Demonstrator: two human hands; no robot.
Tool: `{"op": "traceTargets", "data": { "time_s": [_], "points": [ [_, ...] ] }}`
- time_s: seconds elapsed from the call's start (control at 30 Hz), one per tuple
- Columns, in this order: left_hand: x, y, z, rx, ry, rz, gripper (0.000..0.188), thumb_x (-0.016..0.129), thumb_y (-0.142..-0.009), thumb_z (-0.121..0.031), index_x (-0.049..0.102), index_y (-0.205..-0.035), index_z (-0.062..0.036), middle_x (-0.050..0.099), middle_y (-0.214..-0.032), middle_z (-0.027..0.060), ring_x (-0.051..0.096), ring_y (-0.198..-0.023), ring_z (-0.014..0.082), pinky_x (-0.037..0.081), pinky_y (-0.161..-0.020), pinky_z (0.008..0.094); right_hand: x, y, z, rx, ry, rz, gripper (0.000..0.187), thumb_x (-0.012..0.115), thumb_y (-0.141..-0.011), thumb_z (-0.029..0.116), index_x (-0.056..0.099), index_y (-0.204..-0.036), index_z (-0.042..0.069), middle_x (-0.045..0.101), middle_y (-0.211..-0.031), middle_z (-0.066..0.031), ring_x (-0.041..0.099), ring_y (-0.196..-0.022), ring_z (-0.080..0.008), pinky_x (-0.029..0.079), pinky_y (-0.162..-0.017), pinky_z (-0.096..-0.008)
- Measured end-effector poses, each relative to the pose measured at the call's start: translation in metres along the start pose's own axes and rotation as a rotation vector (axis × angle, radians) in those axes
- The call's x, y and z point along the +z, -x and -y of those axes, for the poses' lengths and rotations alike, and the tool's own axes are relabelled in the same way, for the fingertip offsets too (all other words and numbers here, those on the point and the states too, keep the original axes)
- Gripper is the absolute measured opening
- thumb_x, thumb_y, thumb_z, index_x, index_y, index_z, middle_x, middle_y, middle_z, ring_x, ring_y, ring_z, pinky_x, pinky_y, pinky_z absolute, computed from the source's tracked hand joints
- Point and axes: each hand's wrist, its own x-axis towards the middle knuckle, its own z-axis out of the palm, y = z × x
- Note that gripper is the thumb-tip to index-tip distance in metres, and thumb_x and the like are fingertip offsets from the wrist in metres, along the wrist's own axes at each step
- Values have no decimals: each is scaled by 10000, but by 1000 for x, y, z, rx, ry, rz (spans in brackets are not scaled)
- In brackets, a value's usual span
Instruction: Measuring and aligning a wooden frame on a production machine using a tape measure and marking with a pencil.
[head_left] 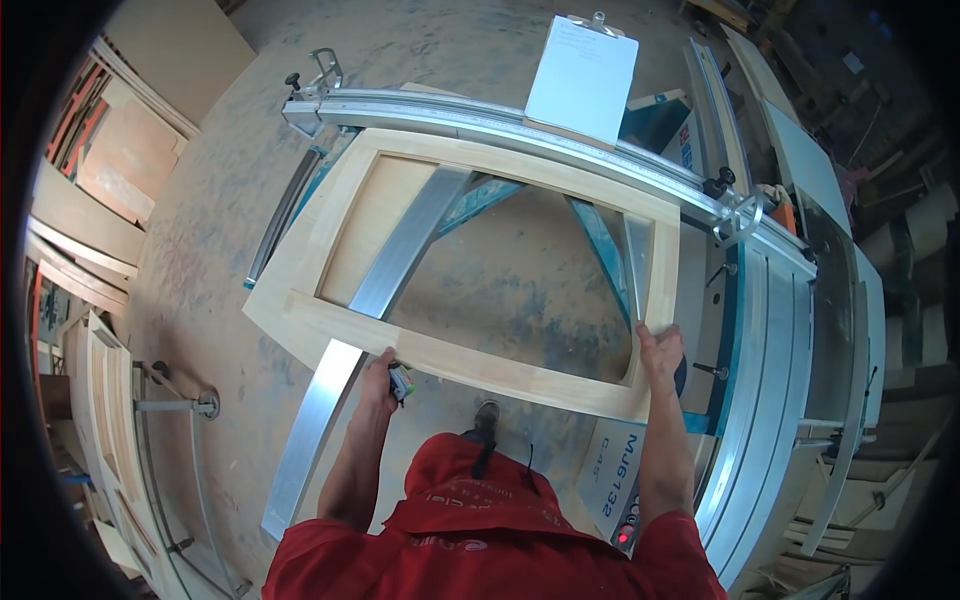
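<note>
A pale wooden frame [470, 361] with a large opening lies across the sliding table of a panel saw. My right hand [660, 355] is closed around its near right part, thumb on top. At the near rail, left of the middle, my left hand [377, 385] is closed on a small black, white and green tape measure [401, 384], with the thumb against the rail's edge. A thin pale panel [375, 215] shows through the frame's left end. Metal support bars [318, 425] and teal braces [600, 250] run beneath the frame.
Along the far side runs an aluminium fence [450, 112] with a clipboard [582, 80] on it. The saw's ribbed sliding table [765, 370] stands to the right. Wooden parts on a wheeled rack [110, 420] are at left; a large board [180, 50] leans behind.
</note>
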Motion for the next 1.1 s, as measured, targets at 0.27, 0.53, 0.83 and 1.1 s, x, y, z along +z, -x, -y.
{"op": "traceTargets", "data": {
  "time_s": [0.27,0.53,0.83,1.1],
  "points": [
    [-6,-12,-4,1,92,-81,302,674,-1043,-298,636,-1079,-1,684,-916,87,674,-729,194,553,-624,361,9,9,-3,-83,-18,13,727,845,-771,521,657,-1110,-95,708,-1057,-335,698,-1030,-486,535,-915,-522],
    [-115,-27,40,-49,529,-255,453,559,-1088,-477,604,-1075,-26,728,-994,154,640,-698,227,542,-636,362,32,50,-3,-32,45,4,727,820,-805,523,645,-1155,-89,706,-1119,-323,686,-1046,-483,527,-936,-523],
    [-152,-42,16,125,496,-351,429,519,-1108,-447,589,-1086,-24,731,-956,161,645,-677,258,573,-622,401,16,80,-6,-11,-66,65,814,796,-824,552,610,-1267,-105,690,-1204,-346,674,-1109,-487,513,-989,-522],
    [-140,-3,5,55,359,-267,457,550,-1100,-397,607,-1211,42,714,-927,144,658,-729,248,563,-615,403,5,79,8,3,2,52,853,791,-833,530,581,-1332,-129,680,-1238,-340,657,-1146,-480,494,-1029,-525]
  ]
}}
